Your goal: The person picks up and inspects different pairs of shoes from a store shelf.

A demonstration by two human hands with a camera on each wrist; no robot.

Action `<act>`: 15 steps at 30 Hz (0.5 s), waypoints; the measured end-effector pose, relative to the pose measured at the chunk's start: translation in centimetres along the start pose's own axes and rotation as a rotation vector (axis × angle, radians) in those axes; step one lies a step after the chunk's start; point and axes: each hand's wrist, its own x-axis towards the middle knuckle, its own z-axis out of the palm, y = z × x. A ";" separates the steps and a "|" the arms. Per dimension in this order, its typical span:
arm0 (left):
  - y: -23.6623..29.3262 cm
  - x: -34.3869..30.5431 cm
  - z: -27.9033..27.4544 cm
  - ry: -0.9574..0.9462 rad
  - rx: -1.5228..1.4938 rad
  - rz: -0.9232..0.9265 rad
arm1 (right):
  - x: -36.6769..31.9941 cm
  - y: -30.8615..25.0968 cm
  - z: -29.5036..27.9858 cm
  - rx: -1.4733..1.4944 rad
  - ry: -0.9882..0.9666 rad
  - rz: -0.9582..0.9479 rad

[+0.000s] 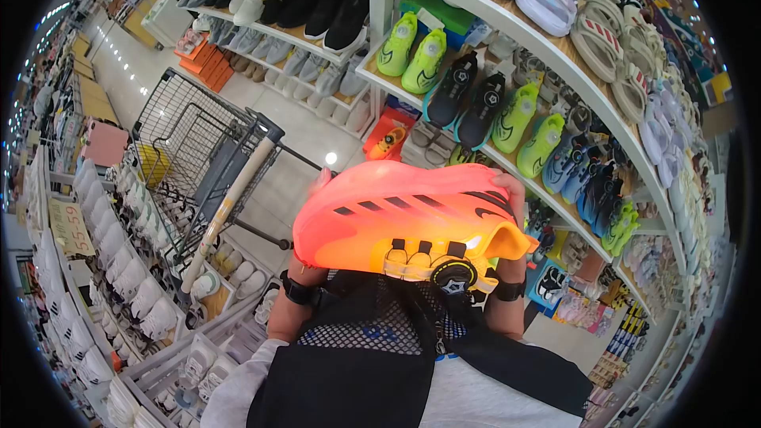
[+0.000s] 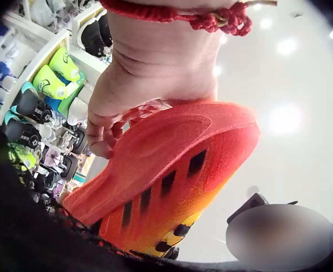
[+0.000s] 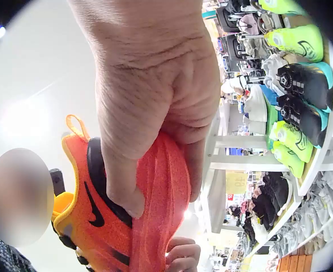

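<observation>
Between both hands, up before the chest, is a coral-and-orange sneaker (image 1: 396, 210) with a thick sole, black bars, a heel loop and a round black lacing dial (image 1: 454, 277). It lies on its side, sole edge upward in the head view. My left hand (image 2: 149, 85) grips the toe end, its fingers wrapping over the sole; in the head view the shoe hides most of this hand. At the heel, my right hand (image 3: 155, 113) clasps the sole, thumb pressed on its side. Left fingertips also show below the sole in the right wrist view.
A wire shopping cart (image 1: 190, 135) with a pale handle stands at the left. Curved white shelves (image 1: 507, 158) at the right bear lime and black sneakers. White shoes (image 1: 127, 277) line racks on the left. Orange shoe boxes (image 1: 204, 61) sit on the floor farther back.
</observation>
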 end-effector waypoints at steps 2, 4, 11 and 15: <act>0.8 0.4 0.9 0.034 -0.174 -0.110 | -0.3 0.4 -0.5 -0.054 0.072 0.021; 2.2 0.9 1.9 -0.162 -0.802 0.149 | -0.3 0.4 -0.7 -0.121 0.102 0.052; -0.2 3.5 1.2 -0.319 -1.216 -0.161 | -0.3 1.0 -0.9 -0.040 0.115 0.012; 3.1 2.3 2.1 -0.202 -0.835 -0.130 | -0.6 -0.2 -0.3 0.052 0.149 0.047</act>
